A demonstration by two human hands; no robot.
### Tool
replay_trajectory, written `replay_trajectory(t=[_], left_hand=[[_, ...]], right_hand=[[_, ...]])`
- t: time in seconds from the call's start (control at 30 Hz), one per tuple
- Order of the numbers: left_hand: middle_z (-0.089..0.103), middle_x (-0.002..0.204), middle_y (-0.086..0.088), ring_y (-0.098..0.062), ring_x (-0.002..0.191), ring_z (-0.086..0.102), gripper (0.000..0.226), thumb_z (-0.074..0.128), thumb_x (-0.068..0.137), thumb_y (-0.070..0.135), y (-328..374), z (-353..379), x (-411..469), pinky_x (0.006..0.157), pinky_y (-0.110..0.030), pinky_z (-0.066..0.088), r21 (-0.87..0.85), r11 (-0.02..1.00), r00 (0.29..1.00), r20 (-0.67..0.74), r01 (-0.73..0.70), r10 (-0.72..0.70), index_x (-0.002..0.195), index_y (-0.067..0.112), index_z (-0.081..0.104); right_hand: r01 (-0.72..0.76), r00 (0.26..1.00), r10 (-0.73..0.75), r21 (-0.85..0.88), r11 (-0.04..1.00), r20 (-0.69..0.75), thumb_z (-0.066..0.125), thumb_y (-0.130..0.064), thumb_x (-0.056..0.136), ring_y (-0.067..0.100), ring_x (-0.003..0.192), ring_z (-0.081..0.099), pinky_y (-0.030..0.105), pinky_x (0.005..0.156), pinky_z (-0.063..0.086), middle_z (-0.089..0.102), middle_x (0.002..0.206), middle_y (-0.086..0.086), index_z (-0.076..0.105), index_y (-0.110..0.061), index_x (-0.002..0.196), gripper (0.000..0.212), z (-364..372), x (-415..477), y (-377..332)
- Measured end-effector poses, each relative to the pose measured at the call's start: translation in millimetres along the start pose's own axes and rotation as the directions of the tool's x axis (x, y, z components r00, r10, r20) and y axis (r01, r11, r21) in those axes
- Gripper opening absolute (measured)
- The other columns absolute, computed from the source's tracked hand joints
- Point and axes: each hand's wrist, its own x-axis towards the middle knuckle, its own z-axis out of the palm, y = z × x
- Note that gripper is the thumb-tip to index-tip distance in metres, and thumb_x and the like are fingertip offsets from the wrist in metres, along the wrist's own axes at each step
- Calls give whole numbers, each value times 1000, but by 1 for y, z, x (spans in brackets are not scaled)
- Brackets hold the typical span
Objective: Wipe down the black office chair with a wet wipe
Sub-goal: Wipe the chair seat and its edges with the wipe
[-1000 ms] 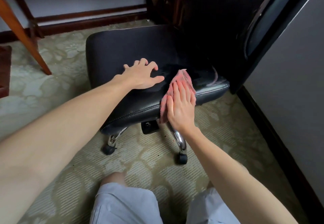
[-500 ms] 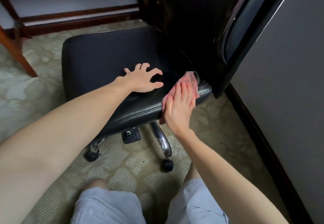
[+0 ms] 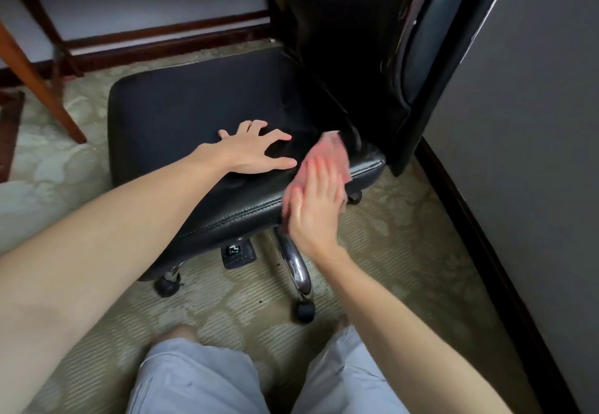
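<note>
The black office chair stands in front of me, its seat wide and its backrest rising at the upper right. My left hand rests on the seat with its fingers spread. My right hand, blurred by motion, presses a pink wet wipe flat against the seat's near right edge with straight fingers. Part of the wipe is hidden under that hand.
A grey wall with a dark skirting board runs close along the right. A wooden furniture leg slants at the left. The chair's chrome base and castors stand on patterned carpet; my knees are at the bottom.
My right hand with the wipe has slid down and back along the seat's right edge. My left hand keeps its place on the seat. The view has shifted slightly.
</note>
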Motion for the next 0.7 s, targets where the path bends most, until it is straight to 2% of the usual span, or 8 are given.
replay_trajectory(t=[0.1, 0.17, 0.27, 0.37, 0.5, 0.6, 0.7], left_hand=[[4, 163, -2, -23, 150, -3, 69, 42, 85, 77, 1, -1, 0, 112, -67, 4, 4, 1000, 1000, -1, 10, -10, 147, 53, 24], [5, 163, -1, -22, 150, -2, 68, 45, 84, 77, 1, -2, 0, 113, -67, 4, -20, 1000, 1000, 2, 11, -11, 145, 54, 25], [5, 162, 0, -22, 150, -3, 68, 48, 83, 76, 1, -1, 2, 113, -67, 2, -52, 999, 1000, -1, 15, -15, 144, 54, 28], [5, 162, 0, -23, 150, -5, 69, 48, 82, 77, 3, -1, 6, 113, -68, 0, -68, 997, 1000, -5, 23, -24, 143, 53, 28], [7, 161, -3, -25, 149, -2, 71, 47, 82, 77, 10, 0, 9, 111, -68, 2, -45, 998, 999, -3, 45, -45, 145, 51, 27], [9, 160, -4, -27, 148, 1, 72, 46, 83, 78, 14, -1, 10, 111, -68, 5, -14, 998, 998, -6, 59, -59, 146, 50, 27], [9, 160, -3, -26, 148, 1, 72, 46, 82, 78, 13, 0, 11, 111, -68, 6, -5, 998, 998, -10, 59, -59, 146, 51, 27]], right_hand=[[96, 995, -95, -29, 995, 16, 23, -31, 100, 26, 149, 22, 39, 123, 8, 31, 158, 15, 33, -1, 150, 59, 4, -4, 4], [108, 994, -108, -30, 994, 12, 20, -32, 101, 24, 148, 24, 37, 123, 9, 33, 157, 15, 35, -1, 150, 59, -5, 9, 27], [17, 998, -19, -40, 999, -64, 21, -30, 102, 25, 148, 26, 39, 122, 13, 34, 157, 17, 36, 0, 149, 58, -20, 30, 69], [-109, 986, 117, 72, 991, -118, 21, -30, 101, 23, 149, 23, 42, 122, 15, 31, 158, 14, 33, 0, 150, 59, -25, 48, 92], [-230, 957, 254, 166, 959, -141, 28, -23, 99, 26, 151, 12, 44, 122, 11, 23, 161, 16, 27, 3, 151, 58, -13, 46, 60], [-126, 989, 136, 148, 981, -59, 25, -27, 98, 27, 151, 7, 42, 121, 5, 21, 161, 16, 25, 1, 152, 61, 2, 20, 20], [-10, 1000, 12, 92, 996, -14, 23, -29, 99, 27, 151, 9, 39, 121, 3, 23, 161, 15, 28, -1, 151, 59, 6, 5, 10]])
